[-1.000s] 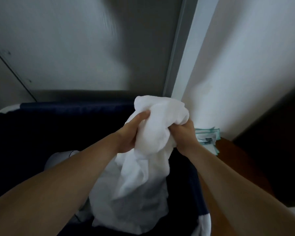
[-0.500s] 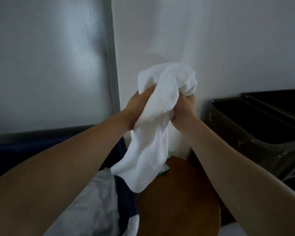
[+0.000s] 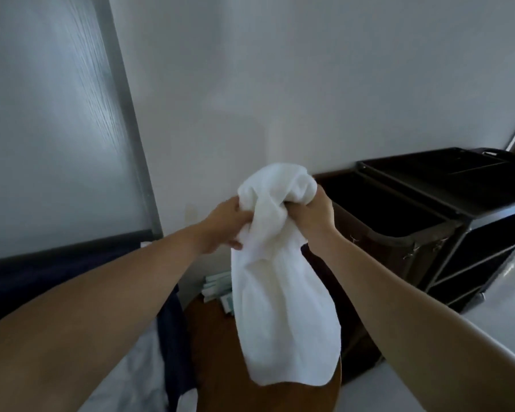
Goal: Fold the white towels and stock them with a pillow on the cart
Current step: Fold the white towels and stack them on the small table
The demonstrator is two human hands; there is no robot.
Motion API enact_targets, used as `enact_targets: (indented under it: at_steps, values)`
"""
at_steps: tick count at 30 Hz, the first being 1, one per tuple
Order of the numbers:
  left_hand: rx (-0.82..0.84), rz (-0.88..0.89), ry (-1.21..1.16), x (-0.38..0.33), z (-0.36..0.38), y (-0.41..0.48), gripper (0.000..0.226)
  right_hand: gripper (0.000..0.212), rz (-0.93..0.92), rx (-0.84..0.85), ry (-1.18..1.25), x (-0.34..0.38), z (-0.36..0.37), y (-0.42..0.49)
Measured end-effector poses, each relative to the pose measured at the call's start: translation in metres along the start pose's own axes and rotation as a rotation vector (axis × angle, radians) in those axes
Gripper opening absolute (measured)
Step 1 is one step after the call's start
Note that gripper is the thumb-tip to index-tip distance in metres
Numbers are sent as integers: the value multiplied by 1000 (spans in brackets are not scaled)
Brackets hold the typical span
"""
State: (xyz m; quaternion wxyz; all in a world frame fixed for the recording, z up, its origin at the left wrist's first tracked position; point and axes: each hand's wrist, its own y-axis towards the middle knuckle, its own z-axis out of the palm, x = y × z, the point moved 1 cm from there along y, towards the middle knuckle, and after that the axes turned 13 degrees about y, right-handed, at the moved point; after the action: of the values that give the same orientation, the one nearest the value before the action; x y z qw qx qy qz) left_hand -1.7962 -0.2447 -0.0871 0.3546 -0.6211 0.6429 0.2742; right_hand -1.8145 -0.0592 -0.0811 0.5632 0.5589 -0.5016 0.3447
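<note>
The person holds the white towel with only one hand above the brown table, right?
No, both hands hold it. The head view shows the left hand and right hand each gripping the white towel's bunched top above the brown table.

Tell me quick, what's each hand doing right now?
Left hand: closed, gripping the bunched top of the white towel.
Right hand: closed, gripping the same towel at its top.

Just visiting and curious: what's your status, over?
Left hand, right hand gripping white towel, bunched, unfolded. Hangs above wooden table. Cart at right, nothing between.
</note>
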Motion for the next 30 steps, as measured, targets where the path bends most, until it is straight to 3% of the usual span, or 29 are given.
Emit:
enact_targets:
  at_steps: [2, 4, 5, 8, 12, 15, 17, 19, 22, 23, 25, 28, 30]
  values:
    - [196, -92, 327, 29, 14, 12, 56, 15, 54, 85, -205, -36, -3, -4]
    - [339, -140, 494, 55, 28, 19, 57, 39, 145, 160, -347, -78, -4, -13]
    - [380, -116, 507, 66, 36, 20, 53, 46, 184, 175, -399, -98, -5, -18]
    - [468, -67, 431, 91, 56, 23, 52, 19, 286, 120, -403, -142, -4, -29]
    - [563, -151, 390, 116, 83, 30, 101, 20, 275, 202, -397, -156, -4, -25]
    - [462, -68, 475, 123, 96, 37, 113, 21, 281, 261, -248, -145, -5, -15]
    - [415, 16, 419, 119, 102, 44, 101, 27, 320, 381, -139, -139, -5, -5]
    - [390, 83, 392, 110, 108, 52, 68, 22, 321, 545, -123, -133, -6, 5]
    - [374, 128, 552, 93, 112, 59, 22, 7, 348, 744, -29, -135, -15, 21]
    - [385, 105, 564, 88, 112, 62, 18, 7, 396, 807, 34, -137, -22, 27]
    - [385, 55, 575, 78, 110, 64, 10, 24, 513, 901, 110, -149, -35, 42]
    - [332, 29, 572, 56, 102, 67, 13, 24, 468, 932, -89, -173, -47, 68]
    - [259, 33, 484, 39, 97, 67, 17, 65, 330, 1127, -334, -192, -45, 77]
